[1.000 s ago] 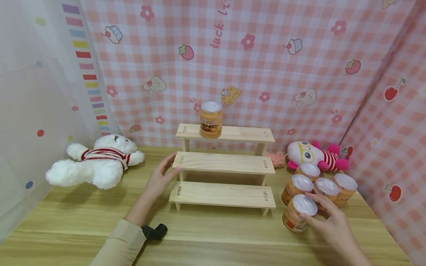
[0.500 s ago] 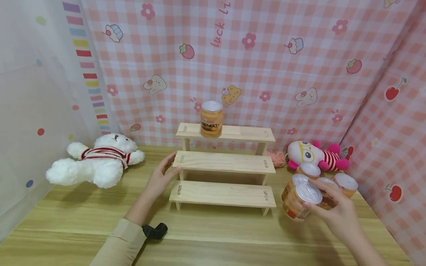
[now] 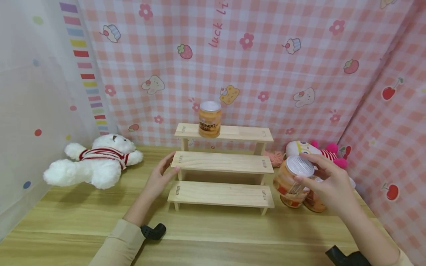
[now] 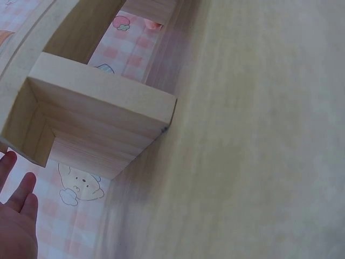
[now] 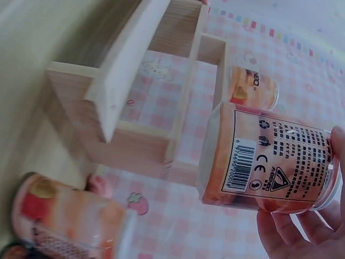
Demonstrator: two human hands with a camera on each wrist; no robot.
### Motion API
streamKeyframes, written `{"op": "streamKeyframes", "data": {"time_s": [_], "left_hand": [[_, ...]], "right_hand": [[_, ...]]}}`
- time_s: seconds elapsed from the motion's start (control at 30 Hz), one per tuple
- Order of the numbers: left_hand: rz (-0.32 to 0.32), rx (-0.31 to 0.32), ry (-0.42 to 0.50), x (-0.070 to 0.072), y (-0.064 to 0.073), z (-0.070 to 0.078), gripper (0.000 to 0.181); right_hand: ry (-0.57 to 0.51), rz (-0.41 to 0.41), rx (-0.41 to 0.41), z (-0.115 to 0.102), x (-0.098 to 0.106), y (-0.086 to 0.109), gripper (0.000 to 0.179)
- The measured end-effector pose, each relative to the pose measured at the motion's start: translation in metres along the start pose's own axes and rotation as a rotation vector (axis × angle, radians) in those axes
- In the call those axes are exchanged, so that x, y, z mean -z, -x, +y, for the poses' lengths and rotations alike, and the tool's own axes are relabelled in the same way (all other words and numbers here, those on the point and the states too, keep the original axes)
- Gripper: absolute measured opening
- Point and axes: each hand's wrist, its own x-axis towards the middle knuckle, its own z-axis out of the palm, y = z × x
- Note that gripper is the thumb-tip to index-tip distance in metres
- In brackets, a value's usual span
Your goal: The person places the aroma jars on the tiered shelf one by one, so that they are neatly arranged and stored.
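A three-tier wooden display shelf (image 3: 223, 162) stands mid-table. My left hand (image 3: 161, 177) rests at the left end of its middle tier, thumb by the front corner; in the left wrist view its fingers (image 4: 21, 194) are fairly straight beside the wood. On the right, my right hand (image 3: 332, 181) grips an orange jar (image 3: 287, 180) near its clear-topped lid, tilted and raised off the table. The right wrist view shows the held jar's (image 5: 269, 156) printed label and barcode. A matching jar (image 3: 209, 120) stands on the top tier, left of centre.
More jars (image 3: 314, 201) stand on the table to the right, partly hidden by the right hand and held jar. A pink plush toy (image 3: 296, 147) lies behind them. Pink yarn (image 3: 275, 159) sits beside the shelf, and a white teddy bear (image 3: 103, 162) lies left.
My right hand has lifted the front jar off the table and carried it up, away from me and slightly left, in front of the other jars. My left hand has stayed at the shelf.
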Motion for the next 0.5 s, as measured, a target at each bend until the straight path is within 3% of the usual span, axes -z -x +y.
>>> {"op": "streamKeyframes", "data": {"time_s": [0.5], "left_hand": [[0.009,-0.025,0.005,-0.001,0.001,0.000,0.060]], "right_hand": [[-0.085,-0.033,0.041,-0.029,-0.018,-0.064,0.049]]}}
